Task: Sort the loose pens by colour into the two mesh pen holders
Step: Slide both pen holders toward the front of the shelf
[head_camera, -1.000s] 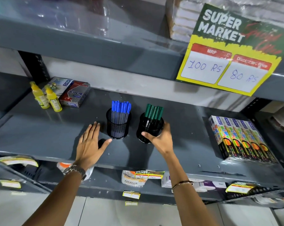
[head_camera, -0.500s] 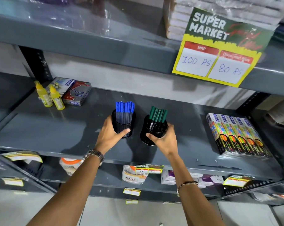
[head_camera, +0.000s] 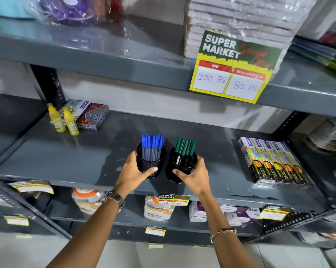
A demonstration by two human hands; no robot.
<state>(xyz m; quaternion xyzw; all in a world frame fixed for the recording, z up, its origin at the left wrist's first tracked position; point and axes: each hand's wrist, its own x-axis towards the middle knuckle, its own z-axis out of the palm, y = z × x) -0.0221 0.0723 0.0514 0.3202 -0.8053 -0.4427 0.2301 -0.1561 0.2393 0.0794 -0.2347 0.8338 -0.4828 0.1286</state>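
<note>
Shelf point(head_camera: 66, 157), grey metal, carries both mesh holders side by side near the middle of its front edge, close but apart. Left hand point(head_camera: 131, 174) wrapped around the left holder point(head_camera: 151, 165), thumb across its front, fingers behind. Right hand point(head_camera: 194, 176) clasped likewise on the right holder point(head_camera: 179, 167). Left holder contains blue pens point(head_camera: 152, 145), caps up; right holder contains green pens point(head_camera: 185, 147), caps up. Marker boxes point(head_camera: 273, 161) toward the right end; two yellow bottles point(head_camera: 63, 120) at the back left corner.
</note>
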